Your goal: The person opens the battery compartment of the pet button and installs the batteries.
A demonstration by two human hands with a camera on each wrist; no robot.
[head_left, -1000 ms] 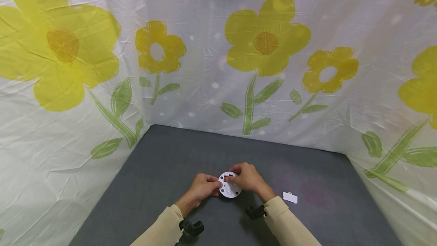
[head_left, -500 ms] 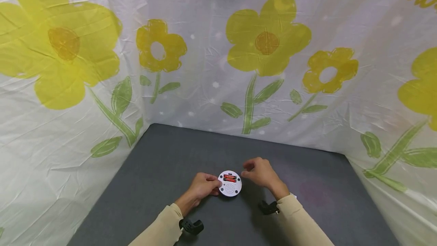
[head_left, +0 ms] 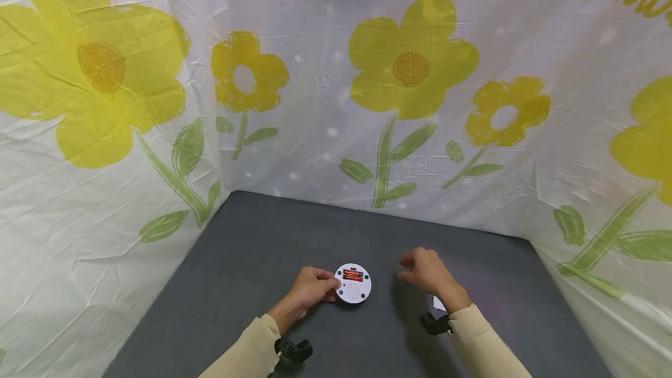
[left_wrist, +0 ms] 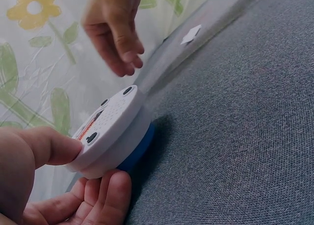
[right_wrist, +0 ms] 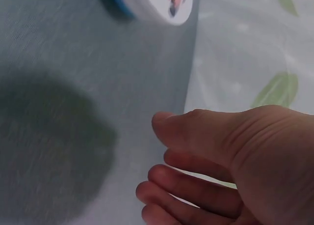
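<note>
A round white battery-powered device (head_left: 353, 292) with a blue underside lies tilted in my left hand (head_left: 311, 286). My left thumb is on its top rim and the fingers are curled beneath, pinching the edge. Red batteries (head_left: 353, 275) sit side by side in its uncovered compartment; dark round feet and a patch of small holes mark the same face. To the right, my right hand (head_left: 427, 272) hangs above the table with loosely bent fingers and nothing in them. Partly hidden behind the right wrist is a small white battery cover (head_left: 438, 304), seen whole in the left wrist view (left_wrist: 191, 34).
The dark grey table (head_left: 294, 226) reaches back to a white curtain (head_left: 315, 133) printed with yellow flowers, which also hangs along both sides. Black wrist cameras (head_left: 294, 350) are strapped to both forearms.
My right hand has left the batteries and moved right, toward the small white cover, uncovering the battery compartment. My left hand keeps its pinch on the device, which has barely moved.
</note>
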